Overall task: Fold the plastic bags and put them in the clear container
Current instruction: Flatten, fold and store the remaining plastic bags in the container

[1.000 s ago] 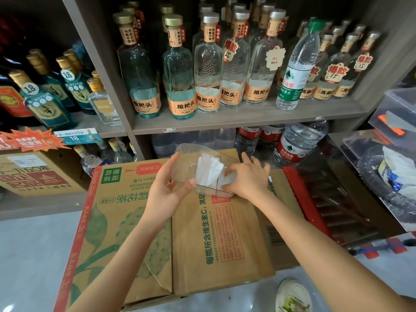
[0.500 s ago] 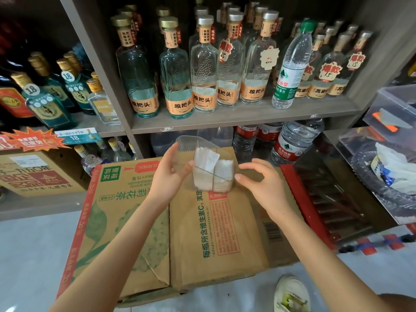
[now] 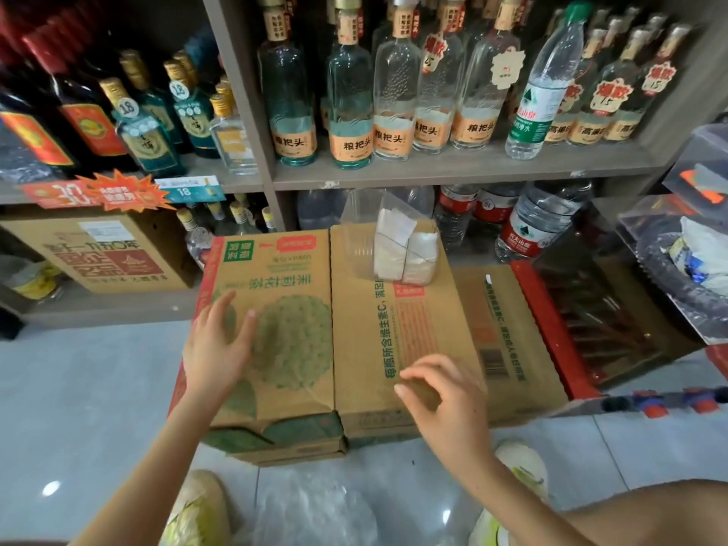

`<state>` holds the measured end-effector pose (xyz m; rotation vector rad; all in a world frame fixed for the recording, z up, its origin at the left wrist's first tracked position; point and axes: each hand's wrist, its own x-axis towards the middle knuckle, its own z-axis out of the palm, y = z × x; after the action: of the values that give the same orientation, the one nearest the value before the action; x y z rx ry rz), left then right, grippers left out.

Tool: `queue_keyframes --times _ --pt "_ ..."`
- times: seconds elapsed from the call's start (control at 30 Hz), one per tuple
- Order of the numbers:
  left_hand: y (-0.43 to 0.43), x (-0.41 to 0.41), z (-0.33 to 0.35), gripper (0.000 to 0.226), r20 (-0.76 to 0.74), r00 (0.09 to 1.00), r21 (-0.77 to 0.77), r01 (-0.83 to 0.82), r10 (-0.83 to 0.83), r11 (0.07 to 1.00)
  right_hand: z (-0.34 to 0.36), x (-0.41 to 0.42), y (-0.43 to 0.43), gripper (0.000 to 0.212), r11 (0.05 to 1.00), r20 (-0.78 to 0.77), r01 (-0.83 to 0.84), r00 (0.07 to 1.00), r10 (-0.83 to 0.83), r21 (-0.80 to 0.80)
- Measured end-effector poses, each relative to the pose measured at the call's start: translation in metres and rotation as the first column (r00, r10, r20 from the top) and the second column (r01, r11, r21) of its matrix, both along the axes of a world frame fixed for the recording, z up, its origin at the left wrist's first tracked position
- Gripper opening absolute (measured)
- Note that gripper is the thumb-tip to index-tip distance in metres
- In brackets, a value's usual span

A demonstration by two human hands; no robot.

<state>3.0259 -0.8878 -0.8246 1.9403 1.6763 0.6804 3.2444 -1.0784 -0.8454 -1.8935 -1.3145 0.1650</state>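
Looking down from your head camera, you see the clear container standing at the far end of the cardboard boxes, just below the shelf of bottles, with folded plastic bags upright inside it. Your left hand is spread with straight fingers over the left box. Your right hand hovers over the right box, fingers loosely curled and holding nothing, and both hands are well apart from the container.
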Motion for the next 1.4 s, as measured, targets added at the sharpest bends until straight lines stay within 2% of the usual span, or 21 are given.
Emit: queue_keyframes --times 0.1,0.2,0.37,0.43,0.5,0.6,0.67,0.77,0.93,1.1,1.17,1.23,1.33,1.4 --pt "-0.006 -0.036 -0.020 0.053 -0.130 0.990 -0.018 -0.054 0.051 0.998 -0.023 -0.031 -0.013 0.021 0.996 0.059 -0.083 0.995 0.082 0.020" --pt "-0.013 -0.044 -0.033 0.053 -0.171 0.985 -0.025 -0.035 0.031 0.999 -0.051 -0.057 -0.023 0.019 0.989 0.090 -0.145 0.985 0.146 -0.016" --pt "-0.016 -0.037 -0.043 0.059 -0.309 0.950 -0.013 -0.043 0.037 0.999 -0.105 -0.074 -0.029 0.026 0.963 0.123 -0.152 0.975 0.182 -0.223" --pt "-0.014 -0.037 -0.046 0.060 -0.331 0.943 0.007 -0.038 0.038 0.999 -0.131 -0.078 -0.029 0.027 0.926 0.077 -0.152 0.979 0.189 -0.344" --pt "-0.013 -0.037 -0.050 0.059 -0.336 0.940 0.028 -0.046 0.053 0.999 -0.158 -0.082 -0.031 0.025 0.866 0.019 -0.162 0.981 0.194 -0.474" --pt "-0.014 -0.036 -0.053 0.057 -0.336 0.939 0.059 -0.060 0.077 0.996 -0.196 -0.091 -0.035 0.041 0.703 -0.120 -0.228 0.972 0.200 -0.674" --pt "-0.015 -0.036 -0.054 0.058 -0.333 0.939 0.086 -0.064 0.089 0.994 -0.217 -0.101 -0.037 0.050 0.605 -0.171 -0.254 0.966 0.192 -0.754" --pt "-0.015 -0.036 -0.055 0.061 -0.330 0.939 0.103 -0.069 0.100 0.992 -0.245 -0.118 -0.034 0.056 0.491 -0.233 -0.243 0.969 0.083 -0.837" --pt "-0.014 -0.036 -0.060 0.061 -0.335 0.935 0.130 -0.073 0.113 0.989 -0.286 -0.137 -0.026 0.054 0.305 -0.128 -0.144 0.989 0.071 -0.941" --pt "-0.013 -0.037 -0.062 0.063 -0.325 0.937 0.158 -0.080 0.128 0.984 -0.311 -0.145 -0.017 0.029 0.245 -0.063 -0.085 0.993 0.098 -0.966" --pt "-0.014 -0.037 -0.062 0.062 -0.326 0.937 0.160 -0.078 0.127 0.984 -0.313 -0.144 -0.015 0.023 0.247 -0.017 -0.044 0.994 0.112 -0.968" --pt "-0.013 -0.036 -0.061 0.060 -0.327 0.936 0.159 -0.080 0.129 0.984 -0.304 -0.140 -0.013 0.024 0.298 0.002 -0.036 0.992 0.126 -0.954" --pt "-0.013 -0.036 -0.058 0.059 -0.342 0.933 0.145 -0.066 0.113 0.987 -0.266 -0.128 -0.008 0.019 0.453 -0.025 -0.115 0.979 0.201 -0.884" --pt "-0.014 -0.035 -0.057 0.058 -0.332 0.938 0.137 -0.060 0.103 0.989 -0.228 -0.115 -0.007 0.015 0.585 -0.069 -0.211 0.964 0.255 -0.783"
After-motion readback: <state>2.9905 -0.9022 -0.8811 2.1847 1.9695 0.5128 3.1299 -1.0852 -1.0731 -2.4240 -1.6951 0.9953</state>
